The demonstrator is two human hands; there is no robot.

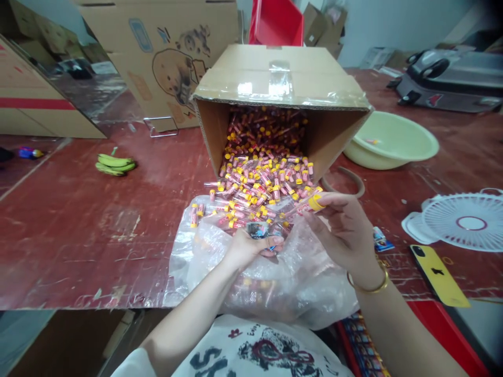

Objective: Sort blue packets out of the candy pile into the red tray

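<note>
My right hand (346,230) pinches a small clear tube (310,204) with a yellow cap and pink filling, holding it above the pile. My left hand (251,248) is closed on a small dark printed packet (258,229), low over the clear plastic bag (314,285). A cardboard box (326,78) lies on its side in front of me. Out of its mouth spills a heap of similar yellow-capped tubes (271,175), reaching onto the bag. More tubes show blurred through the plastic below my wrists.
Green bananas (115,164) lie on the red table (78,225) at left. At right are a pale green basin (393,141), a white fan grille (467,220), a yellow phone (439,275) and a suitcase (456,78). A printed carton (157,63) stands behind; a red bin (279,23) is farther back.
</note>
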